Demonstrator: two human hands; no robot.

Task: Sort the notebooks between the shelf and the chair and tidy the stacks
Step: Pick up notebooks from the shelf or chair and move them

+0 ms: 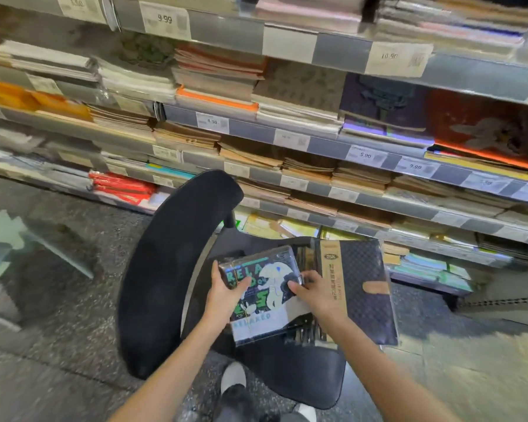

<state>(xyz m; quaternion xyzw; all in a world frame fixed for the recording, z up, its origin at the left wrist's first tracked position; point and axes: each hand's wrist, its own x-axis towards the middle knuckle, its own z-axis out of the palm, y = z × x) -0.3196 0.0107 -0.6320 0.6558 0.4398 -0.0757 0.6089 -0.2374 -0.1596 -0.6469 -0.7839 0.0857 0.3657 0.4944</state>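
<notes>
Notebooks lie in stacks along every level of the shelf [333, 147], whose front rails carry price tags reading 9.99 [164, 19], 10.90 [389, 56], 5.90 [365, 155] and a second 9.99 further right; other tags are too blurred to read. Towards the shelf's lower left edge sits a red bundle [121, 185]. In front of the shelf stands a black chair [165, 269], its curved backrest at the left and its seat carrying the work. The left hand [223, 295] grips the left edge of a wrapped pack of notebooks [265, 295] over the seat, thumb on the cover and fingers curled beneath. Its dark cover shows a white cartoon figure, large letters "RELA" cut off by the thumb, and "RELAXED" near the lower edge. The right hand [314, 292] holds the pack's right edge, fingertips curled onto the cover. Beneath and right of it, reaching past the seat's right edge, lies a larger dark quilted notebook pack [363, 284] with a tan band marked "25K". A shoe [233, 377] shows below the seat's front edge.
</notes>
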